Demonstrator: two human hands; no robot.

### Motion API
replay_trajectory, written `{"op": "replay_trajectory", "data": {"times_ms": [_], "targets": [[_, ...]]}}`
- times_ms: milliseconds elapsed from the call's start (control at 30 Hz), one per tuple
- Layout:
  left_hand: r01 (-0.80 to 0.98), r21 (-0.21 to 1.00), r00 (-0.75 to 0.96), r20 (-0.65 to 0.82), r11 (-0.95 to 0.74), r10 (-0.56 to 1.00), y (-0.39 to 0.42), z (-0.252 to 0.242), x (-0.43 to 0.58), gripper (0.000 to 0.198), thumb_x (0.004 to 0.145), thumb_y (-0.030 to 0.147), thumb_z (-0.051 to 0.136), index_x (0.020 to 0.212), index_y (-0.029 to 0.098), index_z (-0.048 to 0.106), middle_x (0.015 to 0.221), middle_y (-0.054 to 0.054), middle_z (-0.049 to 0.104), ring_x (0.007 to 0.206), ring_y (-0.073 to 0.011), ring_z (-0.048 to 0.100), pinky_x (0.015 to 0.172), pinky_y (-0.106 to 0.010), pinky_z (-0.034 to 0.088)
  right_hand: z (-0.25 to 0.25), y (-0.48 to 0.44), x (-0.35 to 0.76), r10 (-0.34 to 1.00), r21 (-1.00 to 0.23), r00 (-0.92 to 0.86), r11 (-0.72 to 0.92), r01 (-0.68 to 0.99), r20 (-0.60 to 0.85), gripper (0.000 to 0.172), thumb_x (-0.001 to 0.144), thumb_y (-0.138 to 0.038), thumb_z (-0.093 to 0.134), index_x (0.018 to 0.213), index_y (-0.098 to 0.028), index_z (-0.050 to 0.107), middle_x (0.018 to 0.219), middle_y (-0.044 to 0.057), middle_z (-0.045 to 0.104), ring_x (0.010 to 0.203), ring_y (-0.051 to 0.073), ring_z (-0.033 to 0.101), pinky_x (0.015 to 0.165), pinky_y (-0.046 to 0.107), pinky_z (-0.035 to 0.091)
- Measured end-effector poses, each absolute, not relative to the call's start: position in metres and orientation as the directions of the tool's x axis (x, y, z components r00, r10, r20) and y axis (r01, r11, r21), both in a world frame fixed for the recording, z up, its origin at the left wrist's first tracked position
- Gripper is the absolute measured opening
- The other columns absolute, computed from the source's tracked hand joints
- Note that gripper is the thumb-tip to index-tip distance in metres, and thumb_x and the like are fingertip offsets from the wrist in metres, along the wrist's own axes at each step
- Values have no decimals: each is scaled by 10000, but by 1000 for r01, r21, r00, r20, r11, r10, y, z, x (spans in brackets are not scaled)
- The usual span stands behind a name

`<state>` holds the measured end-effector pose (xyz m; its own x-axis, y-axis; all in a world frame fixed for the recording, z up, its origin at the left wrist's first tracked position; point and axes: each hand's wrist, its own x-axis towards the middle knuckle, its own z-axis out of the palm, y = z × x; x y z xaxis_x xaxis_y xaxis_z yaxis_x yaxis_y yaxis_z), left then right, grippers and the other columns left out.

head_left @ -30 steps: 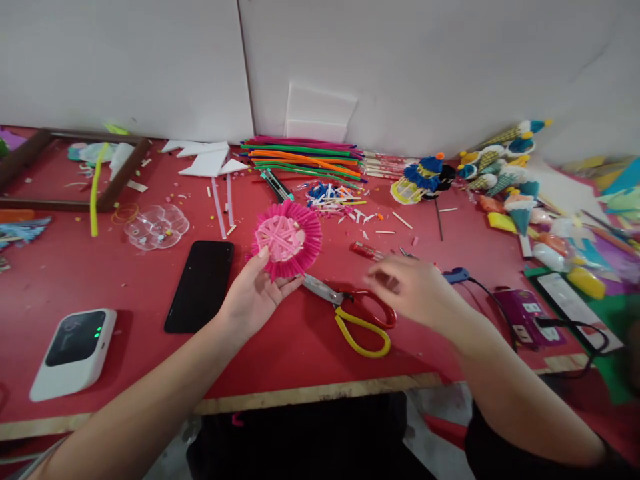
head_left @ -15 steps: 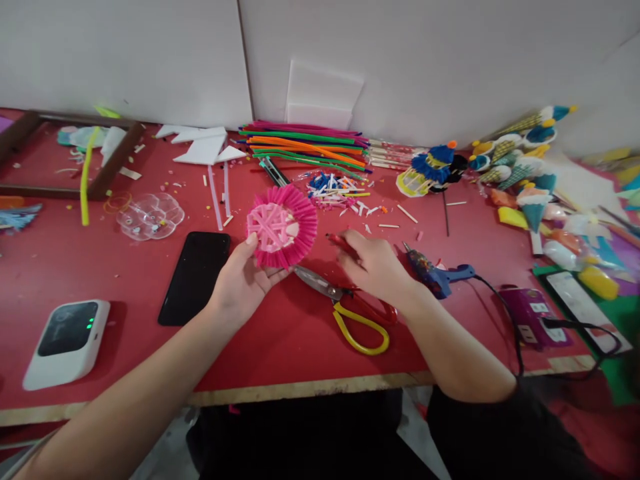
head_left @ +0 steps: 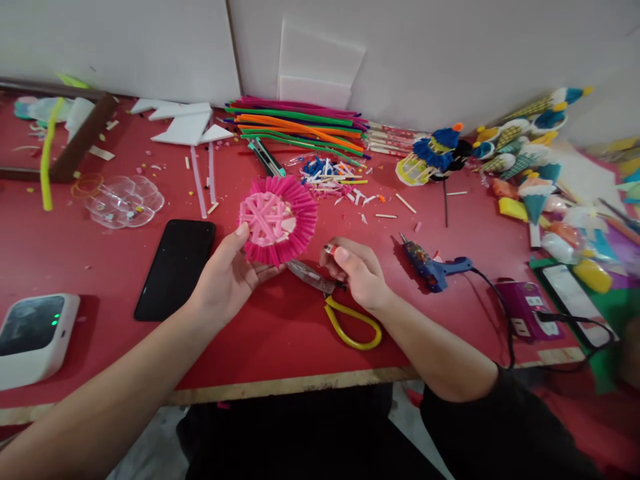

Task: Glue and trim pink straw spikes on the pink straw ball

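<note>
My left hand (head_left: 227,277) holds up a round pink craft piece (head_left: 278,219) made of cut straws around a pale pink lattice centre, thumb on its left edge and fingers under it. My right hand (head_left: 357,270) is closed on a small red lighter (head_left: 329,249), whose metal tip pokes out by my thumb, just right of the pink piece. Under the right hand lie scissors (head_left: 345,320) with red and yellow handles, blades pointing toward the pink piece.
A black phone (head_left: 175,267) lies left of my left hand and a white device (head_left: 30,337) at the near left. A blue glue gun (head_left: 433,263) with its cable, a purple power strip (head_left: 530,313), long coloured straws (head_left: 300,130), straw scraps (head_left: 335,187) and finished crafts (head_left: 520,157) crowd the red table (head_left: 280,340).
My right hand reached to the red lighter on the table, picked it up and brought it left toward the pink piece. The left hand kept holding the pink piece.
</note>
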<state>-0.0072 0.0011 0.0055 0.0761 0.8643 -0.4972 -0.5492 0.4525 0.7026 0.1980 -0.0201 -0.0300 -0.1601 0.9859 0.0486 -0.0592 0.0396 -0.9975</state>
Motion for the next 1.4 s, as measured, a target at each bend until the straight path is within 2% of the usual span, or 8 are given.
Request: {"op": "replay_trajectory", "data": {"times_ms": [100,233,433,533,633,867,1100,1400], "targets": [[-545,693,106,-501,471,859,-1,5,-6,181,1003,281,566,1028,218,733,921,-30,814,761,-200,785,778,-346,681,-29,-20,194,989,-995,-131,50,-88,61,482,820,-674,740,744,-212,623,596,-49,487,522,97,393,517,266,340],[-516,702,145,-494,492,857,-2,3,-6,190,994,297,569,1051,213,730,946,-60,813,754,-220,783,732,-351,679,-31,-19,188,994,-979,-76,68,-191,84,407,787,-584,760,835,-245,538,613,-77,468,513,91,399,493,242,335],[-502,681,164,-531,533,832,0,2,-7,203,989,306,580,1107,213,716,990,-73,815,791,-236,797,826,-394,674,-34,-18,180,997,-939,-56,26,-342,49,450,784,-423,744,855,-292,320,599,-127,372,476,79,322,464,210,295],[-511,665,154,-553,545,819,1,3,-5,186,1006,294,545,1058,217,707,947,-54,814,731,-209,787,755,-353,679,-34,-20,178,997,-926,-79,-9,-377,23,429,804,-370,710,854,-295,290,617,-129,367,467,73,297,455,201,284],[-516,665,145,-553,540,820,1,3,-6,196,1011,296,537,1044,212,711,924,-58,812,714,-209,775,675,-326,672,-35,-23,178,993,-936,-116,-8,-352,35,431,784,-338,722,834,-285,296,659,-118,390,509,67,321,487,202,324],[-513,671,181,-525,536,832,0,-1,-9,200,961,321,615,1099,212,710,974,-77,809,775,-236,784,800,-394,673,-36,-21,179,996,-947,-68,37,-320,61,389,810,-322,699,831,-283,312,649,-116,388,502,71,343,483,207,312],[-506,675,152,-543,537,826,1,3,-6,186,991,300,577,1052,204,723,961,-73,812,740,-212,771,739,-350,681,-39,-23,181,988,-958,-133,42,-283,83,405,773,-302,736,833,-273,337,695,-100,441,563,77,356,539,224,350],[-487,694,130,-544,531,829,-1,2,-6,152,963,292,622,981,196,738,855,-64,795,757,-238,781,771,-376,686,-42,-15,182,997,-957,20,82,-278,80,406,811,-368,702,850,-288,306,653,-110,379,528,85,309,499,226,260]]}}
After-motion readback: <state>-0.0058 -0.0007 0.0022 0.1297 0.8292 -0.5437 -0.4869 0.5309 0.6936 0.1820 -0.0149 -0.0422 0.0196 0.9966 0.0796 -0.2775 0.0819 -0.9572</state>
